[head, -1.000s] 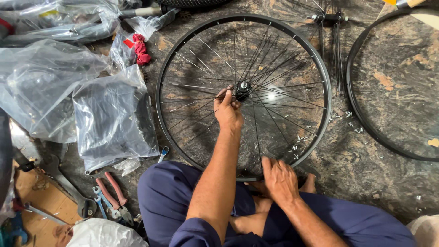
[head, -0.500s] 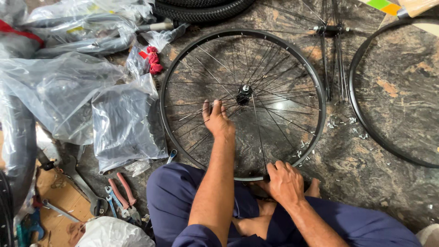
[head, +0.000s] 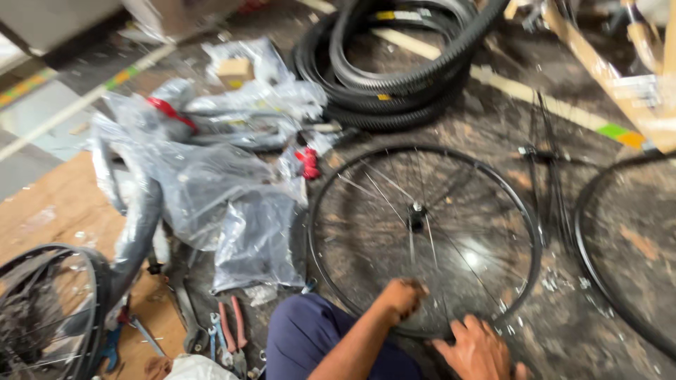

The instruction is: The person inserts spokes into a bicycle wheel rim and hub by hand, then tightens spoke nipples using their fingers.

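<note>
Bare hands, blue trousers

Both hands, left (head: pixel 403 297) and right (head: pixel 480 350), are bare, without gloves, rings or a watch; the fingers (head: pixel 461 329) look smudged with dark grime. The left forearm is uncovered, no sleeve in sight. Below and left of the fingers, a knee in dark navy-blue trousers (head: pixel 310 339), plain cloth, lightly creased.

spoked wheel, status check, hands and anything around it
Left hand and right hand bare, at near rim of black spoked bicycle wheel flat on floor. Red-handled pliers, clear plastic bags alongside.
</note>
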